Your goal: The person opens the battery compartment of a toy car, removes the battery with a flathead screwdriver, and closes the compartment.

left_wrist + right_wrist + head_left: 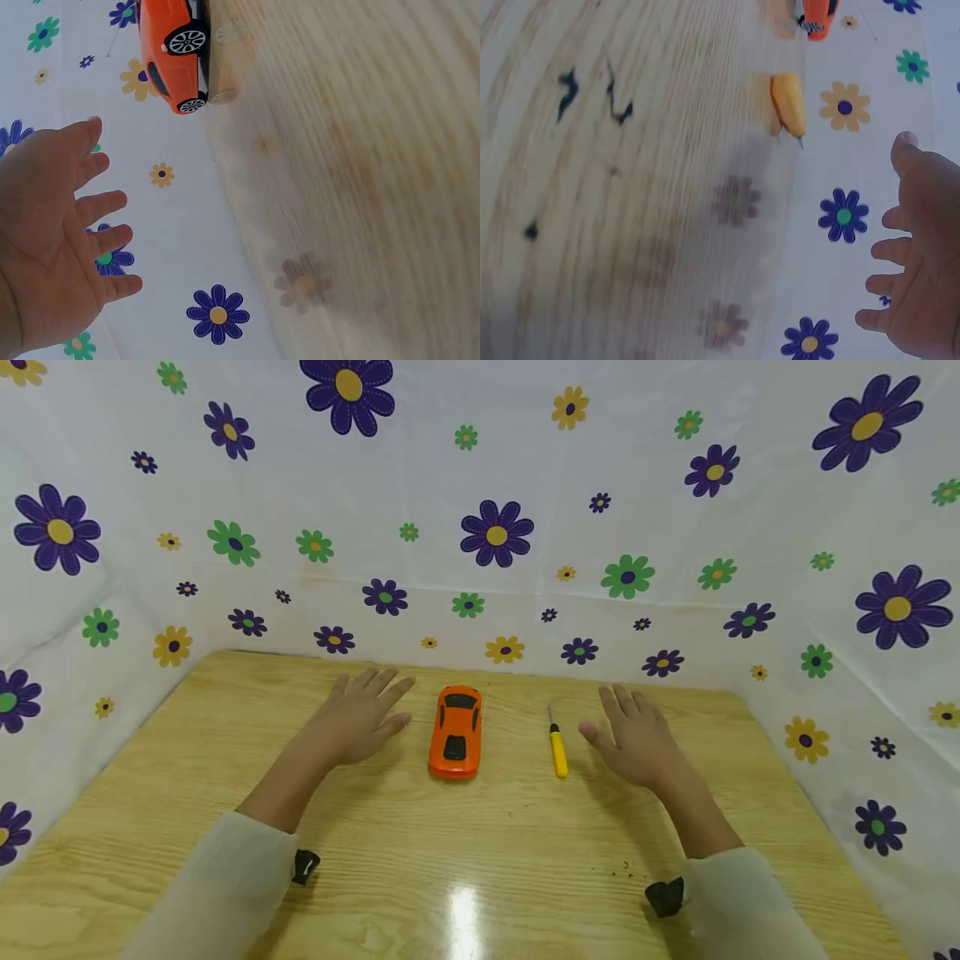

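A person's two bare hands spread over a wood-grain bench [420, 860], seen from above. Between them, well apart from each other, are an orange toy car [459, 724] on the left and a screwdriver [558, 752] on the right. The car stands upright on its wheels [187, 39], its length running away from the person. The screwdriver lies with its yellow handle towards the person and its metal shaft pointing away.

The left hand [356, 718] is near the car, its fingers extended and grasping nothing. The right hand [633, 739], just beside the screwdriver, is likewise released, fingers spread and thumb towards the tool. Neither hand touches either object.

The car looks light, stiff and smooth (hard plastic, most likely), so it might slip or roll if nudged; its two long sides, around the middle, seem the best hold. The screwdriver looks slim and light, but rigid; its thick handle should give the surest grip. Behind the bench hangs a white flowered cloth [540, 468].
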A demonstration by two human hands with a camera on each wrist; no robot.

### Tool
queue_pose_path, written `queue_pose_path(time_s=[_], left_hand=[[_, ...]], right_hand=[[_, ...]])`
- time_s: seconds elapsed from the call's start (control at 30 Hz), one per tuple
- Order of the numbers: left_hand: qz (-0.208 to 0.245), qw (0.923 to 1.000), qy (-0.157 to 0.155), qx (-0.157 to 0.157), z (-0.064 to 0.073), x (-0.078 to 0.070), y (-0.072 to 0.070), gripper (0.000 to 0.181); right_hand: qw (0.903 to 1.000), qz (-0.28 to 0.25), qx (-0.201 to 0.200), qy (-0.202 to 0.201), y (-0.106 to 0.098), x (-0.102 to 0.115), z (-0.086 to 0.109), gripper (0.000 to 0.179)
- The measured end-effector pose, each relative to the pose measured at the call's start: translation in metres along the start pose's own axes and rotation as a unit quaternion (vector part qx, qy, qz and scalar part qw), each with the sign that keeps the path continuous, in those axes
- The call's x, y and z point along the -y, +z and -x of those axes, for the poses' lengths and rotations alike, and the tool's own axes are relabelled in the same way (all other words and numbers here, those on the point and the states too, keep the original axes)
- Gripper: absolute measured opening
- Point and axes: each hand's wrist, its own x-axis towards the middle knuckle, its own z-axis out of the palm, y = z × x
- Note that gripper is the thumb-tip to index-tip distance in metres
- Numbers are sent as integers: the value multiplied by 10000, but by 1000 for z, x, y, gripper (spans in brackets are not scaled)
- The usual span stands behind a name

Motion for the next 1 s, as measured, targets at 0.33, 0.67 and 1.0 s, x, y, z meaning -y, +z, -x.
queue_pose_path(time_s=[0.33,0.67,1.0], left_hand=[[-70,9977,679,29,-34,-5,9,59],[764,9947,655,232,-57,-5,22,56],[2335,9685,780,363,-66,0,34,49]], right_hand=[[9972,198,-108,-713,10,37,-12,80],[9917,108,-148,-1272,19,78,-18,74],[9812,-466,-49,-1873,32,115,-17,64]])
